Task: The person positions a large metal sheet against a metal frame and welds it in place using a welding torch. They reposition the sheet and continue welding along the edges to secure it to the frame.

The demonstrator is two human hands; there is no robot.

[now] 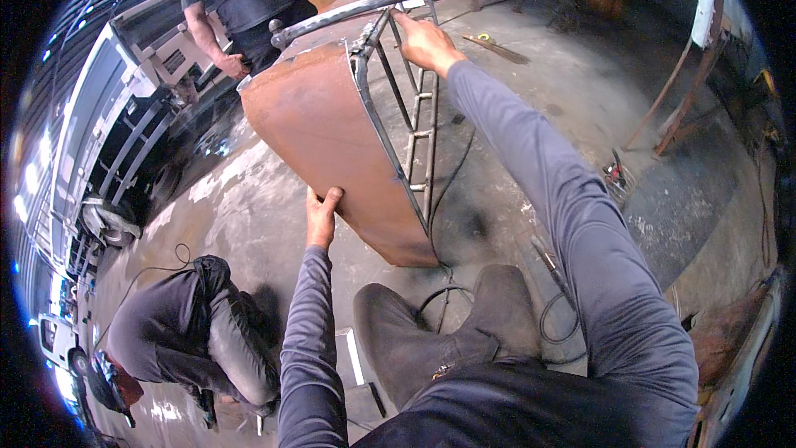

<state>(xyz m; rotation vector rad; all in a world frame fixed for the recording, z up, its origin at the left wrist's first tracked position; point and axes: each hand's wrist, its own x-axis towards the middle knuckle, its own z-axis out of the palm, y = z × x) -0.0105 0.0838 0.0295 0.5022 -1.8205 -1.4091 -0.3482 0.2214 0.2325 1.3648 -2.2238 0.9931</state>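
A large rust-brown sheet-metal piece (pixel 323 133) with a bent profile stands tilted before me. Along its right side runs a ladder-like steel frame (pixel 424 133), and a curved grey pipe (pixel 348 10) crosses its top. My left hand (pixel 320 220) grips the lower left edge of the sheet, thumb on the face, fingers hidden behind. At the frame's upper corner is my right hand (pixel 424 46), index finger stretched along a bar, the other fingers curled by the frame and partly hidden.
Another person (pixel 240 0) stands beyond the piece at left; a second person (pixel 195 332) crouches near left. Cables (pixel 560 315) lie on the concrete floor by my knees. A broom (pixel 497 48) lies farther off. A white truck (pixel 108 116) stands left.
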